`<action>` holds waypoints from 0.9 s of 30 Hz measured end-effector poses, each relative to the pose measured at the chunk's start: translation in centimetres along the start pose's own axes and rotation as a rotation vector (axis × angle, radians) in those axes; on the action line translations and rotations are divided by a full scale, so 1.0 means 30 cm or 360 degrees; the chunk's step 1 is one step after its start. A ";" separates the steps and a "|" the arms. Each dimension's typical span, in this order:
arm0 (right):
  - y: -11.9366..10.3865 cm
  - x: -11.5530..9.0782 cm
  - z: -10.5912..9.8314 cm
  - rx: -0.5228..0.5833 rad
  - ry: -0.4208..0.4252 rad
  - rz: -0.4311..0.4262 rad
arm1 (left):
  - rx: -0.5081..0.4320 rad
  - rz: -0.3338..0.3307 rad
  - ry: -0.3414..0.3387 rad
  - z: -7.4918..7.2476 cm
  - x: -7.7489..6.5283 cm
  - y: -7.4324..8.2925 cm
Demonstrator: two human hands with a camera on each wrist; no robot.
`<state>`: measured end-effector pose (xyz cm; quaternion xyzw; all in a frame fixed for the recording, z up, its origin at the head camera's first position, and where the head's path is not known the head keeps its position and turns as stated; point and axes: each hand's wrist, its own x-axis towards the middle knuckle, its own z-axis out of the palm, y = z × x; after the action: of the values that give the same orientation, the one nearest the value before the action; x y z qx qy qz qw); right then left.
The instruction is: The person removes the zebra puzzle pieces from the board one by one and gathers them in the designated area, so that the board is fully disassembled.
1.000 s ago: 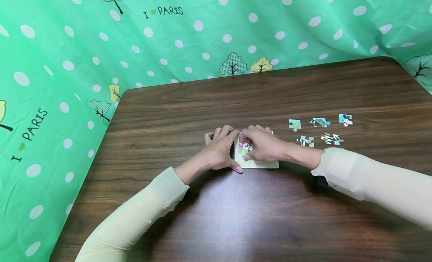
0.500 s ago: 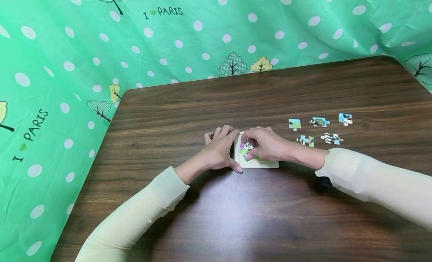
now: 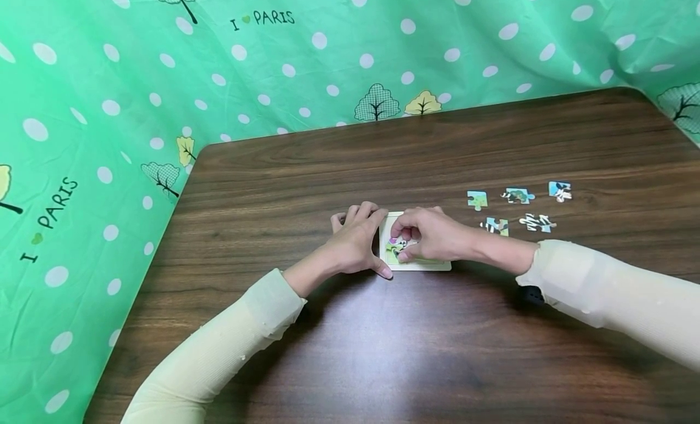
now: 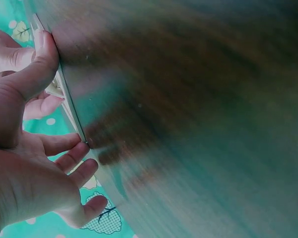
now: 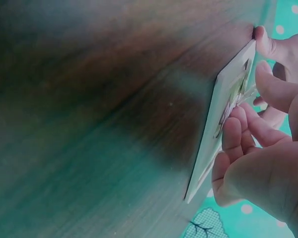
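Observation:
A pale, flat jigsaw board (image 3: 432,266) lies on the table in front of the person. My left hand (image 3: 352,242) holds its left end, thumb at the near corner and forefinger at the far one, other fingers spread on the table. Over the board, my right hand (image 3: 437,234) pinches a small jigsaw piece (image 5: 247,94) between thumb and fingertips. The piece looks tilted above the board in the right wrist view and is mostly covered by fingers. Green and pink printing shows at the board's left part; the right hand hides much of the rest.
Several loose jigsaw pieces, among them a green-and-blue piece (image 3: 477,200) and a black-and-white one (image 3: 538,223), lie right of the board. The brown wooden table (image 3: 306,175) meets a green dotted cloth (image 3: 306,71) at its back and left.
My right hand has shifted slightly rightward over the board, and more green printing shows beside its thumb. The left hand stays at the board's left end.

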<state>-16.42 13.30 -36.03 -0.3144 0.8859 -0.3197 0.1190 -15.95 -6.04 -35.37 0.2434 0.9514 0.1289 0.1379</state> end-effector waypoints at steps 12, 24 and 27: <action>-0.008 -0.024 -0.028 0.0065 -0.0049 0.0083 | 0.0005 -0.0012 -0.0002 0.003 0.001 0.000; 0.207 -0.261 -0.283 -0.0075 0.0231 0.0464 | -0.0014 -0.0004 0.0001 0.005 0.002 0.002; 0.308 -0.344 -0.363 -0.0171 0.0271 0.0615 | -0.0006 -0.0011 0.0007 0.005 0.001 0.001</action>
<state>-17.36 30.72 -33.50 -0.1165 0.9523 -0.2687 0.0860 -15.91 -5.99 -35.51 0.2396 0.9522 0.1308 0.1369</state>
